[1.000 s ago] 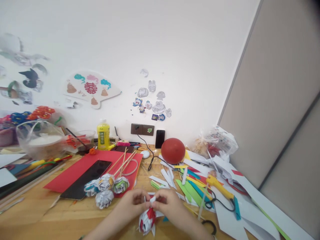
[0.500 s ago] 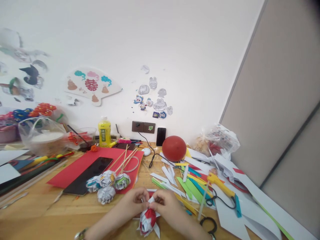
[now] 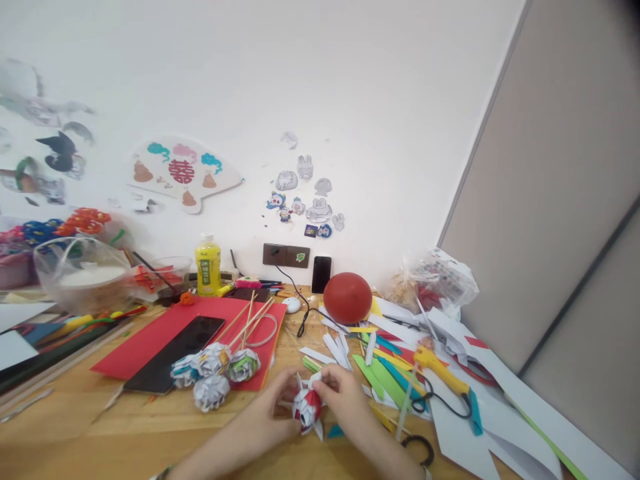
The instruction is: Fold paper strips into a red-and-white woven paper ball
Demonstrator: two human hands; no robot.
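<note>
Near the table's front edge, my left hand (image 3: 278, 408) curls round the left side of a red and white folded-paper piece (image 3: 307, 407). The thumb and fingers of my right hand (image 3: 340, 393) pinch a white paper flap at its upper right. Pointed white paper ends stick out above and below the piece. To the left of my hands lie several crumpled-looking paper balls, among them a white one (image 3: 211, 393) and a green and white one (image 3: 244, 365), with thin wooden sticks (image 3: 247, 325) beside them.
A black slab (image 3: 173, 353) lies on red paper (image 3: 145, 327). Behind stand a yellow bottle (image 3: 208, 267), a phone (image 3: 321, 274) and a red balloon (image 3: 347, 298). Paper strips (image 3: 383, 380), a yellow glue gun (image 3: 441, 370) and black scissor handles (image 3: 420, 450) lie at the right.
The paper piece has moved slightly up and right and turned. My left hand has opened wider and now wraps its side, while my right hand has shifted right.
</note>
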